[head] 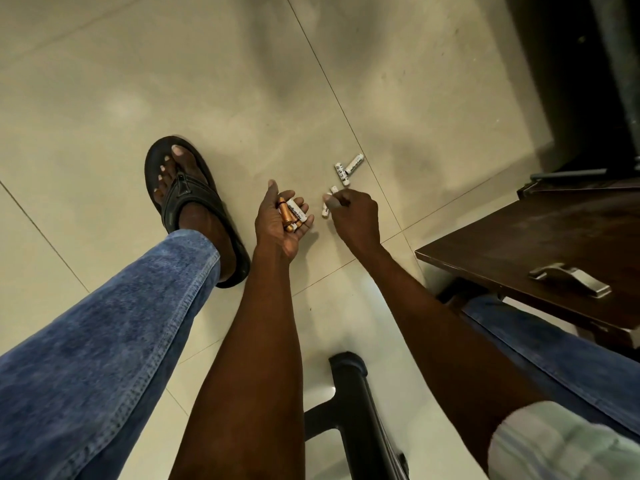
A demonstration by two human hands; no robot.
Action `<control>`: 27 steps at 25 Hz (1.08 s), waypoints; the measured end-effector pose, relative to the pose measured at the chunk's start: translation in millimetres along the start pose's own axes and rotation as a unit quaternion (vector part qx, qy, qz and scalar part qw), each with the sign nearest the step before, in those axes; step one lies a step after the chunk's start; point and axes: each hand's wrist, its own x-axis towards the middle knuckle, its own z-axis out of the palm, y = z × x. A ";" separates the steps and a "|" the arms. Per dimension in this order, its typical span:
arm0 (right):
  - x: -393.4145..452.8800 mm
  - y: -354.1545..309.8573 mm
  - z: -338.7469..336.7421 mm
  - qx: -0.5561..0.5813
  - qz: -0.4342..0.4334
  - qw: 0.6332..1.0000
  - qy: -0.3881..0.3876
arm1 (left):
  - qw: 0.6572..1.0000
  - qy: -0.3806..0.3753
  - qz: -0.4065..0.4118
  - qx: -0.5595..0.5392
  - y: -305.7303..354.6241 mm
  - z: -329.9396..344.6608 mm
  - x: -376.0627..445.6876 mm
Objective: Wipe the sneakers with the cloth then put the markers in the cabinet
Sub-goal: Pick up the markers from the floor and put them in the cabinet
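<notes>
My left hand point(282, 221) is palm up, cupped around several short cylinders point(292, 213), some copper-coloured and some white with print; they look like batteries rather than markers. Just to its right, my right hand point(353, 213) is low over the floor, its fingertips pinched on a white cylinder point(327, 202). Two more white cylinders point(348, 168) lie on the tiles just beyond it. A dark wooden cabinet door point(519, 244) with a metal handle point(569, 279) juts in at the right. No sneakers or cloth are in view.
My left foot in a black sandal point(194, 202) rests on the beige tiled floor point(242, 81), with a jeans leg behind it. A black chair base point(356, 393) stands at the bottom centre. Dark furniture point(588, 81) fills the upper right corner.
</notes>
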 end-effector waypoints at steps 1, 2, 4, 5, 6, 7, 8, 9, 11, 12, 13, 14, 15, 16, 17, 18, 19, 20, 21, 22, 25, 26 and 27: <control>2.0 10.5 0.4 -0.023 0.047 0.998 0.026 | 1.000 -0.007 -0.003 -0.001 0.0 -0.3 -1.0; 4.5 19.6 3.4 -0.047 0.084 0.995 0.040 | 1.000 -0.012 -0.008 -0.001 0.1 -0.6 -1.1; 10.9 26.8 15.9 -0.064 0.111 0.991 0.036 | 1.000 -0.020 -0.019 -0.002 0.3 0.2 -1.4; 13.0 24.3 21.3 -0.071 0.102 0.992 0.031 | 0.999 -0.021 -0.025 -0.001 0.1 0.4 -1.8; 13.9 22.2 26.4 -0.089 0.084 0.992 0.023 | 0.999 -0.021 -0.027 0.004 -0.8 0.7 -2.3; 15.2 21.3 31.1 -0.118 0.052 0.992 0.012 | 0.999 -0.019 -0.025 0.014 -2.1 0.8 -2.3; 16.2 21.5 34.4 -0.151 0.016 0.988 0.002 | 0.999 -0.015 -0.020 0.024 -3.1 0.6 -2.0; 17.1 23.1 35.7 -0.174 -0.012 0.985 -0.005 | 0.999 -0.008 -0.015 0.032 -3.9 0.2 -1.5; 16.8 25.5 33.6 -0.175 -0.028 0.984 -0.004 | 0.999 0.001 -0.007 0.037 -4.2 -0.5 -0.7; 14.4 26.4 31.3 -0.166 -0.029 0.986 0.002 | 0.999 0.001 -0.004 0.036 -4.4 -0.6 -0.3; 11.2 26.9 28.8 -0.147 -0.027 0.989 0.006 | 0.999 -0.002 0.000 0.033 -4.4 -0.2 -0.4; 7.6 27.0 24.8 -0.119 -0.024 0.993 0.011 | 1.000 -0.009 0.003 0.027 -4.7 0.7 -0.8; 5.3 29.4 21.8 -0.086 -0.017 0.996 0.016 | 1.000 -0.018 0.005 0.015 -5.0 1.2 -1.3; 3.1 32.6 18.8 -0.047 -0.003 0.999 0.016 | 1.000 -0.025 0.005 0.000 -5.4 2.0 -2.0; 2.0 33.8 15.1 -0.005 0.017 1.000 0.015 | 0.999 -0.031 0.003 -0.015 -5.7 2.6 -2.6; 1.3 35.5 11.9 0.029 0.032 0.999 0.008 | 0.999 -0.036 0.002 -0.030 -5.8 2.9 -2.9; 2.6 36.6 9.6 0.037 0.022 0.999 0.000 | 0.998 -0.043 0.002 -0.039 -5.8 3.2 -2.9; 5.9 35.9 8.6 0.018 -0.013 1.000 -0.004 | 0.998 -0.051 0.004 -0.042 -5.6 3.4 -2.7; 10.5 35.0 9.1 -0.028 -0.052 0.998 -0.007 | 0.998 -0.058 0.006 -0.039 -5.2 3.4 -2.8; 16.6 32.6 10.4 -0.092 -0.077 0.993 -0.008 | 0.997 -0.064 0.008 -0.035 -4.8 3.6 -2.9; 34.0 24.8 17.5 -0.295 -0.073 0.953 0.006 | 0.997 -0.068 0.008 -0.035 -5.2 3.0 -2.4; 36.8 24.7 19.2 -0.328 -0.075 0.942 0.005 | 0.997 -0.069 0.008 -0.036 -5.3 2.8 -2.5; 37.9 25.0 21.6 -0.344 -0.085 0.935 0.001 | 0.997 -0.070 0.008 -0.037 -5.2 2.3 -2.9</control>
